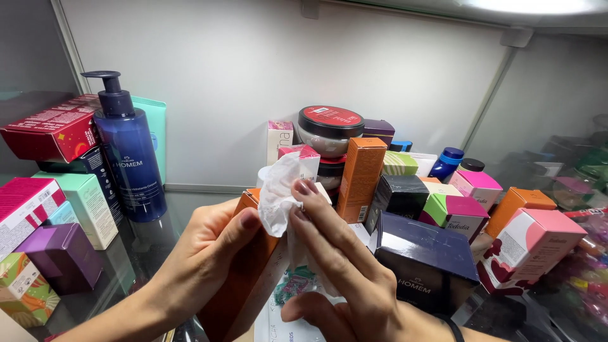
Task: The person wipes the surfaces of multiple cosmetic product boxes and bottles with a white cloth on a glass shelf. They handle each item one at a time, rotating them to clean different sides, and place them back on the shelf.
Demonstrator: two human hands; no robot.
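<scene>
The left hand [202, 253] clamps a tall orange carton [244, 285] steady at a tilt, so the right hand [342, 266], pinching a crumpled white tissue [275, 196], can press against its top edge.

Pump bottle [130, 152] left; jar [329, 130] behind tall box [360, 178]; boxes right.
</scene>
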